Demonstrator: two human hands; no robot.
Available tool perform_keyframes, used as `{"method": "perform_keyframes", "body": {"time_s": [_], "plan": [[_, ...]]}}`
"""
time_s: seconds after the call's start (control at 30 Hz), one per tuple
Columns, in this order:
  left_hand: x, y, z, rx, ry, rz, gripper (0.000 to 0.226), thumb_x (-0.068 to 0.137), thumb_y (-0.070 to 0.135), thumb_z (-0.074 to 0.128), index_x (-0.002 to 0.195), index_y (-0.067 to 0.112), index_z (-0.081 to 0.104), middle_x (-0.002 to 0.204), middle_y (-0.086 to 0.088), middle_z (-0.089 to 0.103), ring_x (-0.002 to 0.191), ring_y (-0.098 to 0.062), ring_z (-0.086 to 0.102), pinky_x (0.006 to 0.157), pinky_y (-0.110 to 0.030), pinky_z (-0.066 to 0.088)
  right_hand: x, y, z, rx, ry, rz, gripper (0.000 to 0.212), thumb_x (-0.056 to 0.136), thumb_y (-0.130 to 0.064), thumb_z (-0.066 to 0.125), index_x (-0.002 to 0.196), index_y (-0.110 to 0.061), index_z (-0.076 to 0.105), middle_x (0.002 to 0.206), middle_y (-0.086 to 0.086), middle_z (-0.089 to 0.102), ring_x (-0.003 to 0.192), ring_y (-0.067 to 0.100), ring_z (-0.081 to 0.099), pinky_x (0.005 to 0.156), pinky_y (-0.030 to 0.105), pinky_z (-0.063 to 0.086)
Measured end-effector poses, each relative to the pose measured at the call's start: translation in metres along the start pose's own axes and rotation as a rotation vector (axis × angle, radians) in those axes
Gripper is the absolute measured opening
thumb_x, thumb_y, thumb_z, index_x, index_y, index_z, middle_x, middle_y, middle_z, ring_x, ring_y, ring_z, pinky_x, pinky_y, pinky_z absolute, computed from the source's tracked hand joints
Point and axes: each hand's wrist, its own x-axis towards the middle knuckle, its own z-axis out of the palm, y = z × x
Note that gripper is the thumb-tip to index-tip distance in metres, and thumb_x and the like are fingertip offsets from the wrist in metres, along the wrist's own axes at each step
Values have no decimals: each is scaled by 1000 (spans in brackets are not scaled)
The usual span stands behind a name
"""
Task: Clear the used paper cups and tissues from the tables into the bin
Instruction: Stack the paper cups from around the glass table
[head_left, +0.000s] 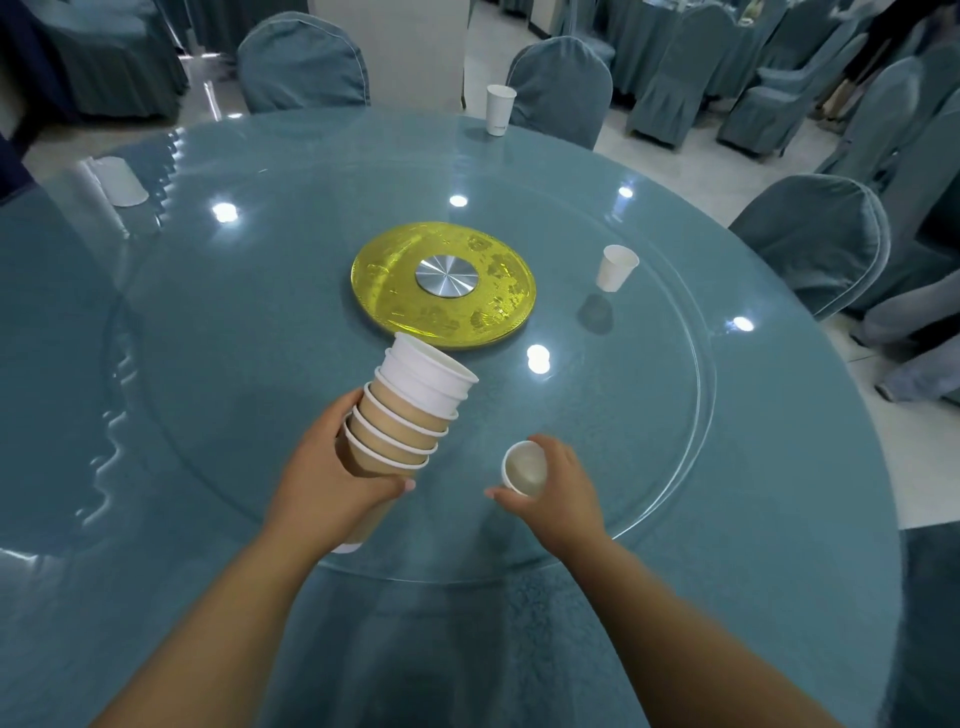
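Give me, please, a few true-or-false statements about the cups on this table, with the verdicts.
1. The left hand holds a stack of nested cups. True.
2. The right hand is empty. False: it holds a single white cup.
3. An upright cup stands on the glass turntable, to the right of the gold disc. True.
4. The far-edge cup lies on its side. False: it stands upright.
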Motion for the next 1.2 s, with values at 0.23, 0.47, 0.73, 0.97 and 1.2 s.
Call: {"method": "perform_keyframes", "body": {"time_s": [0.23, 0.47, 0.73, 0.97, 1.2], "plan": [[-9, -3, -7, -9, 27, -27, 81, 57, 5, 87, 110, 50, 45, 92, 37, 57, 81, 28, 49, 68, -11, 38, -3, -12, 3, 57, -107, -40, 73, 69, -47, 80, 129, -27, 44, 125, -9, 48, 105, 10, 46, 86, 24, 38], [-13, -3, -8, -21, 43, -35, 81, 56, 3, 88, 110, 47, 46, 96, 32, 55, 81, 23, 52, 69, -10, 38, 5, -1, -14, -15, 129, 28, 72, 75, -29, 78, 136, -16, 41, 132, 7, 39, 112, 25, 50, 92, 30, 41], [-14, 1, -6, -31, 31, -30, 80, 57, 2, 87, 110, 45, 45, 96, 28, 56, 80, 22, 52, 66, -7, 37, 14, 16, -35, -85, 70, 216, 74, 72, -39, 79, 131, -18, 41, 125, 9, 51, 106, 27, 54, 86, 37, 46], [-15, -1, -5, -25, 26, -38, 80, 57, 5, 88, 98, 58, 43, 99, 30, 55, 87, 12, 53, 69, -12, 39, -2, -6, -15, -121, -33, 105, 67, 66, -46, 80, 117, -23, 43, 107, 0, 57, 87, 18, 51, 72, 28, 39], [-16, 0, -7, -14, 49, -36, 83, 58, 5, 87, 110, 52, 43, 99, 32, 53, 84, 16, 52, 67, -7, 36, -6, -24, -8, 44, -242, 71, 75, 61, -46, 85, 122, -27, 44, 109, -6, 53, 95, 17, 53, 74, 27, 41]]}}
